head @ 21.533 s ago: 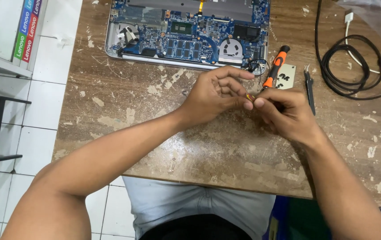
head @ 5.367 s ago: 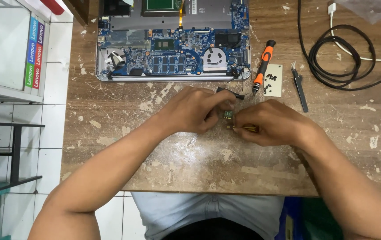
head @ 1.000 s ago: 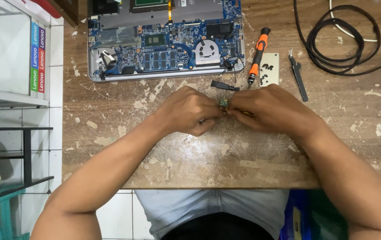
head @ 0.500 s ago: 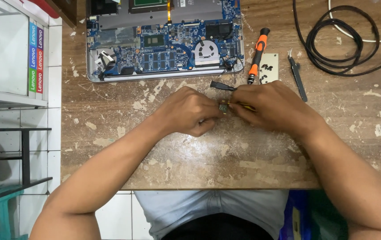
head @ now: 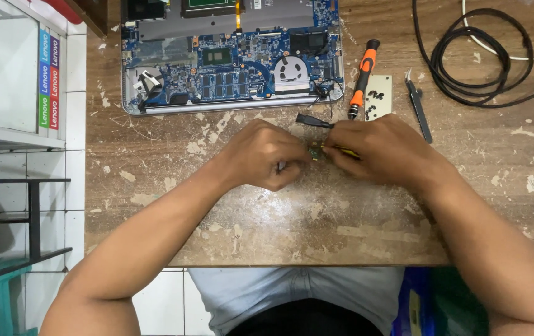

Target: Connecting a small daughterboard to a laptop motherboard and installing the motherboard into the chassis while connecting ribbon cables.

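One small green circuit part (head: 315,151) sits pinched between two hands above the middle of the worn wooden table (head: 316,230). Left hand (head: 265,155) curls its fingers tight around the part's left end; right hand (head: 384,150) closes on a thin yellow-handled tool (head: 343,150) touching it. Farther off lie one opened laptop with blue board (head: 232,59), one orange-and-black screwdriver (head: 363,79), one black tweezers (head: 418,107) and one coiled black cable (head: 475,59).

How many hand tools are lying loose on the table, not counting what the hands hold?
2. An orange-and-black screwdriver lies right of the open laptop, and black tweezers lie further right, beside the small pad. Others may be hidden under the hands.
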